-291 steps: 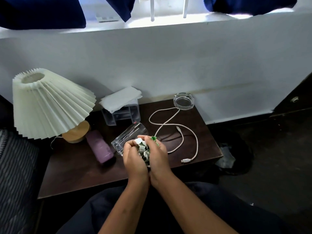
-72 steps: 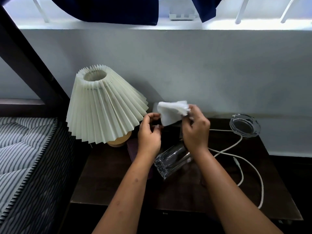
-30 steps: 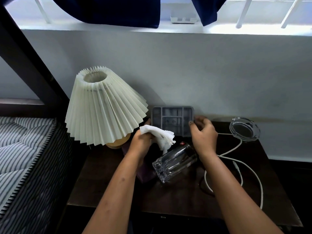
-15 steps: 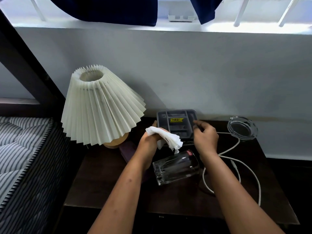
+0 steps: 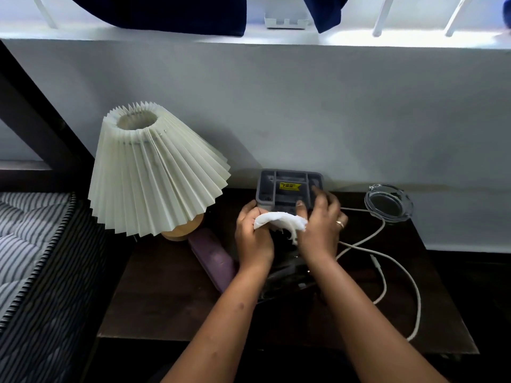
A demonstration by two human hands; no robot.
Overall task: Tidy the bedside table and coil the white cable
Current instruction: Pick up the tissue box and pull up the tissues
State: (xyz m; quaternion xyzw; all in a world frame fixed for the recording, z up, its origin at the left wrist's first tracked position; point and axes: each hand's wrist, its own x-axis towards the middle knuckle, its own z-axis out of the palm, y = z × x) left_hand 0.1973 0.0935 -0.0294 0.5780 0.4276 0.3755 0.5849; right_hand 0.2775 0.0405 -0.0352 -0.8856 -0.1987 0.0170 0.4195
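My left hand [image 5: 253, 236] is closed around a crumpled white tissue [image 5: 279, 221], pinching it at its left end. My right hand [image 5: 318, 228] lies beside it with fingers [image 5: 302, 205] curled over the near edge of a grey compartment tray [image 5: 287, 186], which is tipped up against the wall; the heel of this hand touches the tissue's free end. I cannot tell whether the right hand grips the tray or only steadies it.

Step in hand, as I judge it: clearing or wiping the tray with the tissue. To do it well I would hold the tray firm with the right hand and keep the tissue bunched, so that no loose corner drags.

Beneath my wrists a clear glass [image 5: 287, 272] lies on its side, mostly hidden. A purple case [image 5: 213, 258] lies to the left, near the wooden base of the pleated lamp [image 5: 154, 172].

The white cable [image 5: 387, 272] lies uncoiled on the right half of the dark surface [image 5: 166, 305]: thin, limp, in open loops running from beside the glass ashtray [image 5: 388, 201] to the front right corner. Neither hand touches it; coiling is not yet begun.
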